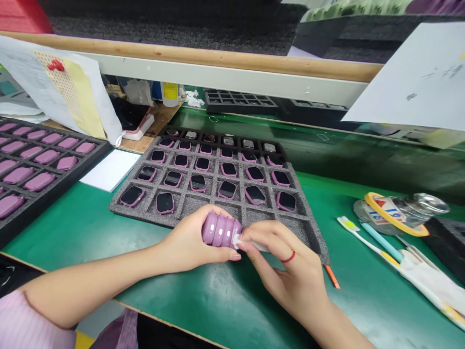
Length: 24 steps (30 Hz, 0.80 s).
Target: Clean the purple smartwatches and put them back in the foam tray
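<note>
My left hand (187, 241) is closed around a short stack of purple smartwatch cases (219, 230), held on edge above the bench. In my right hand (294, 261), thumb and fingertips pinch a white cloth or tissue (236, 241) against the right end of the stack. A red ring is on one finger of that hand. Just behind both hands lies a grey foam tray (125, 212) with rows of purple-framed watches, dark screens up. Several compartments in its front rows hold no watch. My fingers hide part of the stack.
At left sits a second black tray (39, 215) of purple cases, beside a white paper pad (109, 169). To the right lie a toothbrush (363, 242), a clear bottle (430, 206) with a yellow ring, and an orange strip (332, 277). A wood-edged shelf (218, 54) crosses above.
</note>
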Available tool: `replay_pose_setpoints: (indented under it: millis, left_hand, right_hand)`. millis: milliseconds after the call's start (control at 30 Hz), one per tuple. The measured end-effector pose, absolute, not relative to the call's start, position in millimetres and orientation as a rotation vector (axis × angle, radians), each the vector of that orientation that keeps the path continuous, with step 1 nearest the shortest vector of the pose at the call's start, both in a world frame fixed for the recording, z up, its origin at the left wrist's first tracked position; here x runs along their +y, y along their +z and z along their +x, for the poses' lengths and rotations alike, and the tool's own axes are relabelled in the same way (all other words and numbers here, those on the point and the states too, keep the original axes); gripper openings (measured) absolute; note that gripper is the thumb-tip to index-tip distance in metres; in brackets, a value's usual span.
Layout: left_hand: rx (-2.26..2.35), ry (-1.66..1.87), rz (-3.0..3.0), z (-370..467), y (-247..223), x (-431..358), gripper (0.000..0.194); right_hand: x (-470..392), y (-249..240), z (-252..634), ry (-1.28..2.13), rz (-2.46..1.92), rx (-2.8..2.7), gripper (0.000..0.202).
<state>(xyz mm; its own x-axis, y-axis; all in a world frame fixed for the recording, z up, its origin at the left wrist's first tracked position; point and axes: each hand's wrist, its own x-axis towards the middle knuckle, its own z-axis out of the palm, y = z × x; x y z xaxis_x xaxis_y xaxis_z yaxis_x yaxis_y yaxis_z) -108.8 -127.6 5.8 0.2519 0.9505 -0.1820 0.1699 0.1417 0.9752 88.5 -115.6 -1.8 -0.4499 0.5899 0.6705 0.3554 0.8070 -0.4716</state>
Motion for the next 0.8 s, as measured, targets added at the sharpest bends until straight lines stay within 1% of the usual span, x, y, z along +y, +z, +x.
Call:
replay_pose_setpoints:
  millis: [167,267,467,633,800]
  left_hand:
    - [1.196,0.807,1.327,-110,5,-129,0.056]
    - [1.181,0.825,1.324,-108,4,-130,0.055]
    - [1.289,0.797,1.398,-104,1,-130,0.058]
    - [1.266,0.814,1.387,-103,-1,-130,0.056]
    - [1.256,0.841,1.378,-104,0,-131,0.058]
  right_hand:
    - [-118,-1,87,0.31,-0.795,-2.044,0.016]
    - [-123,1,88,0.328,-0.712,-2.124,0.019]
    - [-122,6,90,0.083,-0.719,-2.207,0.02]
    - [-126,6,91,0.243,-0.677,-2.236,0.02]
    - [-118,4,92,0.136,-0.765,-2.183,0.018]
